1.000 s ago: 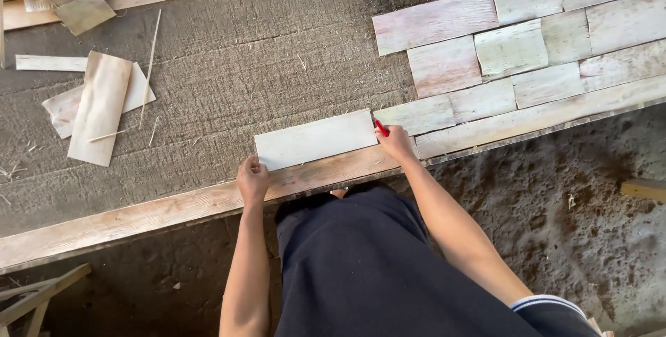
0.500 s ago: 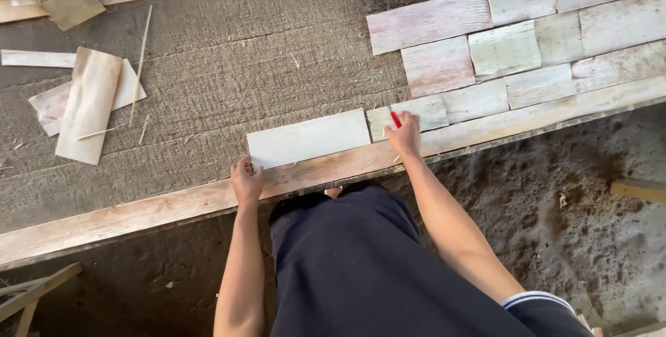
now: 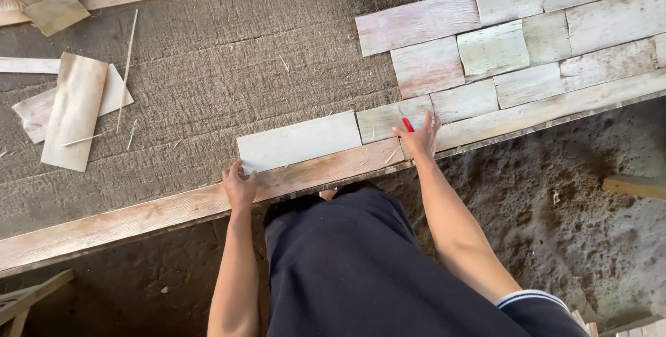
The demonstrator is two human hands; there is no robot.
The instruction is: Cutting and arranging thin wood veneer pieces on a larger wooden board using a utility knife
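A pale rectangular wooden strip [image 3: 298,141] lies on the rough grey mat, along the wooden border plank [image 3: 173,208]. My left hand [image 3: 238,186] rests on the plank with its fingertips at the strip's left end. My right hand [image 3: 419,137] presses on the neighbouring greenish piece [image 3: 380,120] and holds a small red-handled tool [image 3: 406,123] between its fingers. To the right, several pale pink and green wooden pieces [image 3: 494,47] lie fitted together in rows.
Loose wooden offcuts [image 3: 73,116] and thin slivers lie on the mat at the left. More scraps [image 3: 48,4] sit at the top left by another plank. Bare earth floor [image 3: 555,205] lies below the frame edge; a wooden piece [image 3: 635,186] lies at the right.
My right hand with the red tool has slid right, off the strip's end and onto the greenish piece. The left hand stays at the strip's left end.
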